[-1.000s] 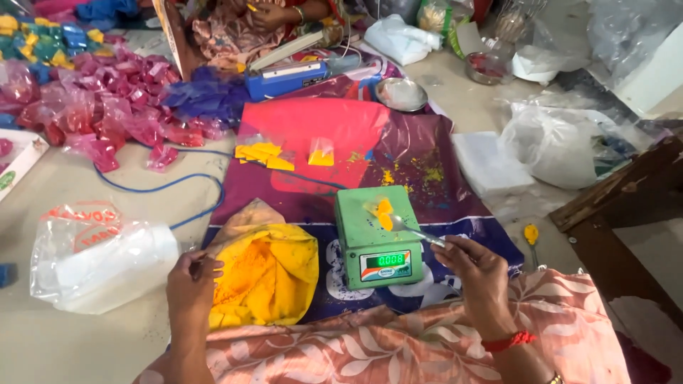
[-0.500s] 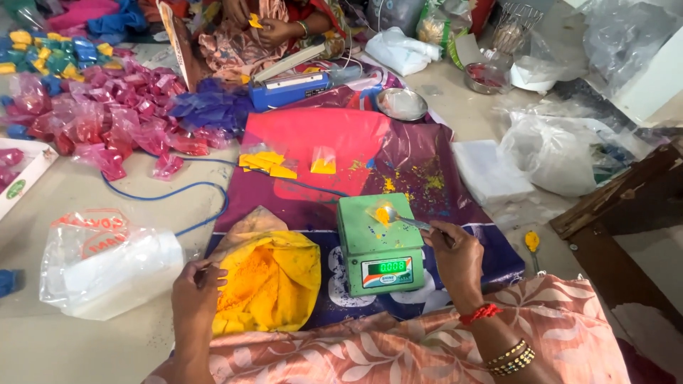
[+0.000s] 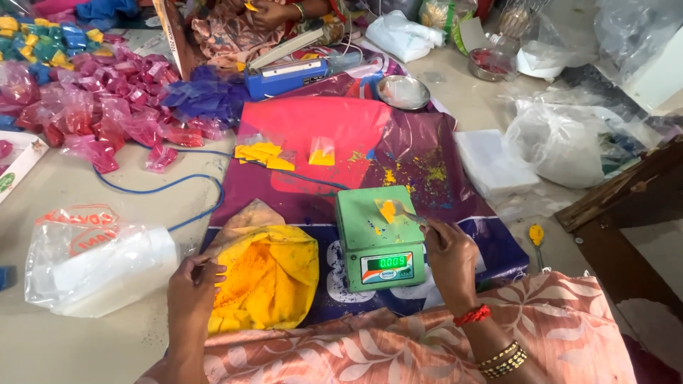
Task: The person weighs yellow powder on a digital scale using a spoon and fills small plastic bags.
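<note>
Yellow powder [image 3: 387,210] sits heaped on the green scale [image 3: 375,238]; my right hand [image 3: 449,257] pinches a spoon [image 3: 411,214] over it, left hand [image 3: 192,288] grips the powder bag [image 3: 274,281] beside the scale.

Pale floor [image 3: 107,355] carries: purple-red plastic sheet [image 3: 420,153] at ctr, clear bag [image 3: 99,259] left, pink packets [image 3: 107,121] far left, blue cable [image 3: 163,188], white sacks [image 3: 562,142] right.
</note>
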